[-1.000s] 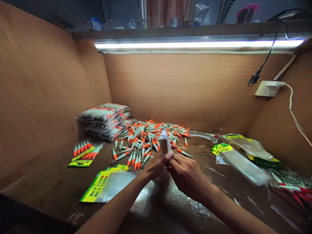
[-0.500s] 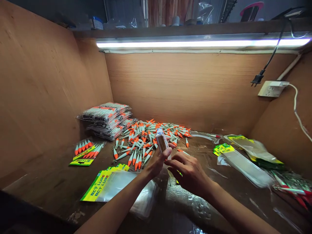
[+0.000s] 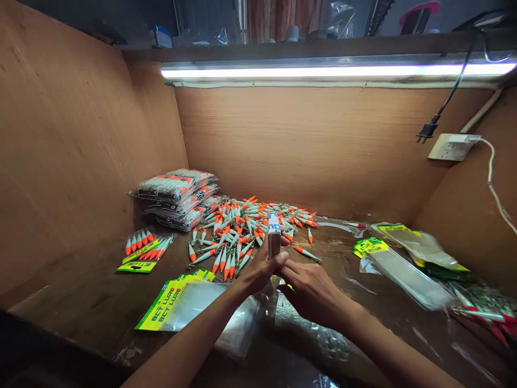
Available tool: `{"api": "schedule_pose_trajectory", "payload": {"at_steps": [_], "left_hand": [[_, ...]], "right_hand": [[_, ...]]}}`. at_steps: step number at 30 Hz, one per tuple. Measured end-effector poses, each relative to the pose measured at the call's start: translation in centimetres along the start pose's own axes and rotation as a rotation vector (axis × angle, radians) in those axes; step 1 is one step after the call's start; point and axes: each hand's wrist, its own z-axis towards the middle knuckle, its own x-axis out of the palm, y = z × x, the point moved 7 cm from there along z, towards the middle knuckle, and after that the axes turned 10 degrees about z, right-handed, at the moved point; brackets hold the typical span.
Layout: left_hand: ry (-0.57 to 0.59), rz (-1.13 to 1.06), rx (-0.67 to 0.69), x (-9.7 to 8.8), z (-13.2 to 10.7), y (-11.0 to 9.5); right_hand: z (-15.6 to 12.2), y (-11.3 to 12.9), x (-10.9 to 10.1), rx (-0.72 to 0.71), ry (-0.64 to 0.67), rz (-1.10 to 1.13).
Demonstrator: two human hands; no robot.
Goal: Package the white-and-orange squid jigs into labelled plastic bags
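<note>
Block, narrow and rectangular, brown on the side and white with blue print at its upper end (image 3: 274,238), stands nearly upright in the left hand (image 3: 259,268), above the middle of the dark brown worktop (image 3: 81,302); the thumb and fingers press together around it, hiding its lower part, and its print is too small to read. The right hand (image 3: 309,283) is just beside the left thumb, fingers bent; its fingertips are largely hidden, so I cannot tell whether that grip pinches anything. One bright yellow sliver (image 3: 289,286) shows beneath it, mostly covered. Both forearms are cut off by the bottom edge. Behind the hands lies one heap of spindle-shaped white-and-orange lures (image 3: 242,231), overlapping too much to count and partly blocked by the block; one more (image 3: 307,255) lies at its right. At left are one pile of clear plastic packs (image 3: 177,196), their number unclear, and apparently two overlapping filled packets with yellow-green headers (image 3: 141,253). Nearer, a fan of clear bags with yellow-green cards (image 3: 169,304) shows two full "BCT LURE" prints, the others covered, while the left forearm crosses it. Red-and-white lures (image 3: 490,318) at far right are jumbled and run out of view.
</note>
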Motion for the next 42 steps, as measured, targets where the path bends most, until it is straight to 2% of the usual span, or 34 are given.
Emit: {"api": "schedule_pose_trajectory", "payload": {"at_steps": [6, 11, 16, 20, 25, 29, 32, 35, 40, 42], "left_hand": [[0.068, 0.022, -0.026, 0.5, 0.0, 0.5], [0.020, 0.042, 0.012, 0.6, 0.0, 0.6], [0.007, 0.014, 0.029, 0.8, 0.0, 0.2], [-0.020, -0.025, -0.014, 0.8, 0.0, 0.7], [-0.141, -0.004, -0.054, -0.1, 0.0, 1.4], [-0.140, 0.017, -0.069, -0.4, 0.0, 1.4], [-0.125, 0.010, -0.080, -0.5, 0.1, 1.6], [-0.063, -0.011, -0.092, -0.1, 0.2, 1.8], [0.008, 0.007, -0.005, 0.6, 0.1, 0.4], [0.051, 0.021, 0.037, 1.0, -0.1, -0.5]], "right_hand": [[-0.3, -0.4, 0.7, 0.001, -0.048, -0.105], [-0.2, 0.0, 0.8, -0.067, -0.109, -0.123], [-0.1, -0.3, 1.1, -0.063, -0.157, -0.139], [0.1, -0.5, 1.0, -0.041, -0.176, -0.170], [0.2, -0.6, 0.4, -0.015, -0.198, -0.200], [0.0, -1.0, 0.3, -0.008, -0.213, -0.179], [-0.1, -1.5, 0.3, 0.014, -0.229, -0.123], [-0.2, -1.9, -0.4, 0.035, -0.282, 0.047], [-0.4, -3.2, -4.0, 0.172, -0.488, 0.390], [-0.3, -3.4, -5.1, 0.210, -0.503, 0.470]]}}
